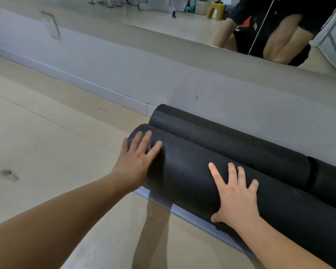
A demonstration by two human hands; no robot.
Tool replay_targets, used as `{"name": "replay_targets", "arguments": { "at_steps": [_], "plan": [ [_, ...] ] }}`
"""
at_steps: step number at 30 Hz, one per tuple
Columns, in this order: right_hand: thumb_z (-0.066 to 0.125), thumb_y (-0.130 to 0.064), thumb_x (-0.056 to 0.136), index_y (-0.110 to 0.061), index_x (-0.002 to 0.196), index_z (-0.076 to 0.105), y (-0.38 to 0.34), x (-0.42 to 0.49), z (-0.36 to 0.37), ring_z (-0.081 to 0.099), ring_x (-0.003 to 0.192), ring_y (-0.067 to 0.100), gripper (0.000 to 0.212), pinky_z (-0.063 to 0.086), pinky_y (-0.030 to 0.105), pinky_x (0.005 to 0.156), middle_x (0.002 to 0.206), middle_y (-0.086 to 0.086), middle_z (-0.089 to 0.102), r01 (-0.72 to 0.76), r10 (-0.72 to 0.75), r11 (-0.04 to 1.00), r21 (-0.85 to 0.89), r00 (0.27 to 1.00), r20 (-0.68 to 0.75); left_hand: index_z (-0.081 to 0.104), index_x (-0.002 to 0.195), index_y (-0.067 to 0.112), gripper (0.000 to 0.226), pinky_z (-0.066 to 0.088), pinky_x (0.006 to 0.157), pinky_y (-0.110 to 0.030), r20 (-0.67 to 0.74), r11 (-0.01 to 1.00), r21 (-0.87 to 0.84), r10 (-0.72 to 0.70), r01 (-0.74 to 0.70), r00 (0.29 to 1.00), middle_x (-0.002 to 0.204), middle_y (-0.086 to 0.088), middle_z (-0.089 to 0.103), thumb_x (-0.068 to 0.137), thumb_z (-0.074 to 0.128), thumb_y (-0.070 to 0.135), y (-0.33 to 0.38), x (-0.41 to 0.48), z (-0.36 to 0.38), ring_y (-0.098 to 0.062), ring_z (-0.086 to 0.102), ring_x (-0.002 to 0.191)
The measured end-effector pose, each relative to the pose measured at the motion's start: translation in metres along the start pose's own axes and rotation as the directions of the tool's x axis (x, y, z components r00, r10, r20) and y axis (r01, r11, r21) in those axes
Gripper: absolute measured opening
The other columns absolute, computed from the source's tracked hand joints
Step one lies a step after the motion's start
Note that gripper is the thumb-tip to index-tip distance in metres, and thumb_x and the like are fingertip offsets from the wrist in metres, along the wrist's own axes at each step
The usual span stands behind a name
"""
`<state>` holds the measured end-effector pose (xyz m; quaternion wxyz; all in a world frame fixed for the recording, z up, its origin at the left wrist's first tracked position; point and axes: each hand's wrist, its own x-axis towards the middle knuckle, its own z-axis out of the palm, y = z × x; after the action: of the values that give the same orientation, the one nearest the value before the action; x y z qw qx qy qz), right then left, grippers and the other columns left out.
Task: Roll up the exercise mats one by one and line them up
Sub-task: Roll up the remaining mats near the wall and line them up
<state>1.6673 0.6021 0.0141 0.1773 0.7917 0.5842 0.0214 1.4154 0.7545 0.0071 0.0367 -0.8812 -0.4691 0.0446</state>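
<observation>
two bare forearms reach in from the bottom edge. left hand (136, 162) lies open against the left end of the near rolled mat (192, 181), fingers straight and slightly spread. right hand (237, 199) rests flat on top further along, fingers splayed, thumb low on the near side; neither clamps anything. the roll's long axis runs from upper left to lower right, parallel to the wall (124, 78), and it touches the far rolled mat (231, 140) lying at the wall's foot. a pale loose edge (192, 213) shows beneath. likely next: the left hand, already at the end, nudges the roll lengthwise to level the ends.
</observation>
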Motion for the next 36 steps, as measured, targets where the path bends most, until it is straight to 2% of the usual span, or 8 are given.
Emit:
{"name": "replay_targets", "arguments": {
  "at_steps": [3, 10, 15, 17, 22, 28, 32, 36],
  "plan": [
    [0.075, -0.083, 0.063, -0.039, 0.150, -0.040, 0.001, -0.001, -0.006, -0.003, 0.158, 0.044, 0.152, 0.022, 0.066, 0.120, 0.172, 0.017, -0.009, 0.014, -0.015, 0.999, 0.034, 1.000, 0.026, -0.019, 0.161, 0.042, 0.125, 0.010, 0.128, -0.060, 0.050, 0.972, -0.079, 0.224, -0.219, 0.973, 0.174, -0.010, -0.014, 0.087, 0.082, 0.045, 0.033, 0.005, -0.012, -0.040, -0.011, 0.160],
    [0.077, -0.068, 0.076, -0.031, 0.144, -0.050, -0.014, -0.022, 0.011, -0.007, 0.155, 0.050, 0.148, 0.016, 0.071, 0.112, 0.167, 0.027, -0.017, 0.028, -0.029, 0.999, -0.026, 0.999, -0.020, -0.007, 0.159, 0.037, 0.116, 0.020, 0.124, -0.062, -0.009, 0.998, -0.018, 0.065, -0.065, 0.998, 0.167, -0.014, 0.008, 0.085, 0.081, 0.056, 0.065, -0.015, 0.023, -0.045, 0.008, 0.155],
    [0.074, -0.059, 0.086, -0.029, 0.141, -0.052, -0.023, -0.032, 0.028, -0.016, 0.152, 0.053, 0.141, 0.007, 0.074, 0.111, 0.164, 0.030, -0.024, 0.029, -0.029, 0.999, -0.015, 0.999, -0.036, 0.039, 0.155, 0.027, 0.120, 0.045, 0.105, -0.066, -0.154, 0.994, -0.018, 0.107, -0.112, 0.982, 0.148, -0.021, 0.045, 0.055, 0.099, 0.056, 0.054, -0.032, 0.050, -0.050, 0.044, 0.135],
    [0.075, -0.060, 0.084, -0.030, 0.143, -0.051, -0.018, -0.022, 0.027, -0.013, 0.153, 0.052, 0.142, 0.010, 0.073, 0.111, 0.165, 0.029, -0.022, 0.033, -0.034, 0.999, -0.016, 0.998, -0.051, 0.039, 0.155, 0.026, 0.119, 0.045, 0.106, -0.065, -0.152, 0.991, 0.018, 0.135, -0.134, 0.979, 0.147, -0.021, 0.046, 0.056, 0.098, 0.055, 0.053, -0.025, 0.049, -0.049, 0.045, 0.135],
    [0.076, -0.065, 0.081, -0.033, 0.145, -0.048, -0.005, 0.002, 0.016, -0.006, 0.154, 0.050, 0.143, 0.016, 0.071, 0.111, 0.166, 0.026, -0.012, 0.002, -0.004, 1.000, -0.021, 0.997, -0.083, 0.001, 0.153, 0.037, 0.106, 0.024, 0.123, -0.057, -0.087, 0.999, -0.005, 0.046, -0.046, 0.995, 0.163, -0.013, 0.015, 0.084, 0.080, 0.054, 0.068, 0.005, 0.025, -0.042, 0.012, 0.152],
    [0.076, -0.071, 0.075, -0.035, 0.146, -0.046, -0.009, -0.003, 0.012, -0.008, 0.155, 0.049, 0.146, 0.016, 0.071, 0.115, 0.169, 0.023, -0.012, -0.015, 0.013, 1.000, -0.020, 0.997, -0.071, 0.002, 0.157, 0.039, 0.107, 0.025, 0.127, -0.053, -0.054, 0.995, -0.046, 0.088, -0.090, 0.995, 0.167, -0.008, 0.013, 0.087, 0.083, 0.038, 0.060, -0.002, 0.016, -0.039, 0.009, 0.155],
    [0.055, -0.088, 0.077, -0.035, 0.160, -0.020, -0.027, -0.012, -0.002, -0.010, 0.157, 0.045, 0.124, 0.002, 0.075, 0.118, 0.171, 0.018, -0.007, -0.026, 0.033, 0.997, 0.079, 0.996, -0.089, 0.021, 0.161, 0.036, 0.090, 0.029, 0.124, -0.040, -0.069, 0.956, -0.276, 0.078, -0.095, 0.995, 0.168, 0.001, 0.019, 0.092, 0.078, 0.041, 0.046, -0.031, -0.013, -0.026, 0.020, 0.154],
    [0.051, -0.065, 0.097, -0.033, 0.163, 0.021, -0.081, -0.022, -0.025, 0.012, 0.159, 0.034, 0.080, 0.008, 0.065, 0.125, 0.170, 0.008, 0.023, 0.168, -0.122, 0.970, 0.176, 0.962, -0.244, 0.023, 0.163, 0.036, 0.088, 0.041, 0.115, -0.032, -0.006, 0.834, -0.550, -0.038, 0.029, 0.999, 0.165, 0.009, 0.031, 0.093, 0.076, 0.046, 0.014, -0.092, -0.023, -0.017, 0.038, 0.146]
  ]
}}
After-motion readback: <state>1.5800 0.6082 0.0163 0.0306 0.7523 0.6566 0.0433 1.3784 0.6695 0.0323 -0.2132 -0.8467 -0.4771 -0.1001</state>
